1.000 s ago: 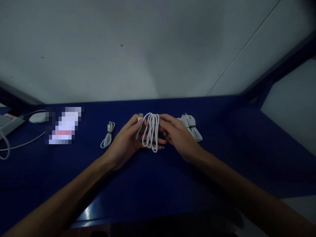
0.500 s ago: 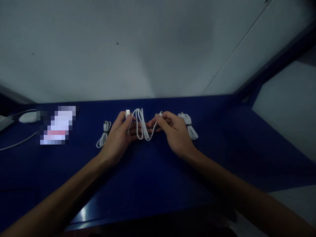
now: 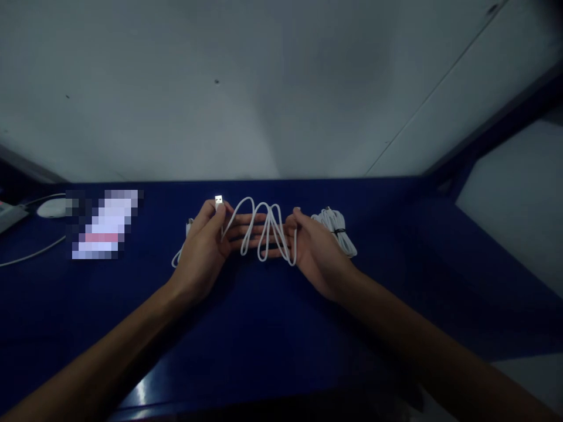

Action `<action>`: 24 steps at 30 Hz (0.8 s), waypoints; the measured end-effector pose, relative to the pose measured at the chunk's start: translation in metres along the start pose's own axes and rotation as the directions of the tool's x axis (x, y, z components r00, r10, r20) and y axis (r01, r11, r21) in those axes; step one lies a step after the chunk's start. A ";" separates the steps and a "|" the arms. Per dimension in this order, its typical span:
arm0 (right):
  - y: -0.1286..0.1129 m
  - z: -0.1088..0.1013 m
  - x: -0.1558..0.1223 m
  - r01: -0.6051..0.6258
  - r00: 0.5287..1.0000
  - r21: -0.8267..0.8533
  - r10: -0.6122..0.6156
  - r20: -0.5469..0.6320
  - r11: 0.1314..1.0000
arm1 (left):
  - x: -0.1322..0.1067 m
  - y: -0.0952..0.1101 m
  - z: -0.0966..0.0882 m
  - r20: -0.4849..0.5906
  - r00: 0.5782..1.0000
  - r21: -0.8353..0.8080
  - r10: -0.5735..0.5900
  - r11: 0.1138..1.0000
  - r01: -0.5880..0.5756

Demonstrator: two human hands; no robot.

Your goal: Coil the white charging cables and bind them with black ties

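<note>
A white USB cable [image 3: 263,234] hangs in loose zigzag loops between my two hands, above the blue table. My left hand [image 3: 204,240] pinches its USB plug [image 3: 219,201] between thumb and forefinger, the metal end pointing up; the other fingers stretch behind the loops. At the cable's other end, my right hand [image 3: 314,246] grips it with thumb and forefinger, which hide the plug there. A tied white cable bundle [image 3: 338,231] lies just beyond my right hand. Partly covered by my left hand is a second white cable bundle [image 3: 176,258].
The blue table [image 3: 264,340] runs up to a pale grey wall [image 3: 272,88]. On the left lie a blurred-out bright screen [image 3: 105,225] and a white rounded device [image 3: 53,207] with thin cords. A blue frame [image 3: 457,170] stands at the right.
My hands have moved slightly apart, and the cable's loops have spread wider between them. The plug that showed at my right fingertips is now hidden. The view has shifted a little.
</note>
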State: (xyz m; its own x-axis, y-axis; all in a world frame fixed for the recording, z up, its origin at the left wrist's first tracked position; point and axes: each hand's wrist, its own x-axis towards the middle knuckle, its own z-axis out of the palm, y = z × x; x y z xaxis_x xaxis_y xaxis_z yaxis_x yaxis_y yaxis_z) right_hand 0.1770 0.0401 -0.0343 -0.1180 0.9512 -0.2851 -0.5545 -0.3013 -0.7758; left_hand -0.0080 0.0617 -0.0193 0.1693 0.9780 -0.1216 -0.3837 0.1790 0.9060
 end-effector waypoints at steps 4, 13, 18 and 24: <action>-0.003 -0.001 -0.001 -0.060 0.991 0.016 0.058 0.122 0.998 | -0.004 0.000 0.001 0.024 1.000 0.113 0.007 0.994 -0.009; 0.001 0.009 -0.006 0.023 0.981 0.005 -0.023 0.192 1.000 | -0.017 -0.001 0.004 0.006 0.993 0.395 0.119 0.912 -0.112; 0.006 0.009 -0.009 0.099 0.956 -0.102 -0.066 0.287 0.990 | -0.032 -0.005 0.010 0.002 0.969 0.706 0.247 0.686 -0.176; 0.010 0.011 -0.024 0.246 0.961 -0.413 -0.163 0.225 0.877 | -0.033 -0.019 0.010 0.029 0.997 0.427 0.075 0.901 -0.080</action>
State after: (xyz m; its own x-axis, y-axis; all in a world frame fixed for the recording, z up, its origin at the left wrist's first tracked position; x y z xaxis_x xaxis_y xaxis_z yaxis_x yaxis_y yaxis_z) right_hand 0.1654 0.0154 -0.0292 -0.2086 0.9778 -0.0208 -0.1747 -0.0582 -0.9829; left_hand 0.0028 0.0252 -0.0282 0.1662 0.9852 -0.0419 0.0286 0.0376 0.9989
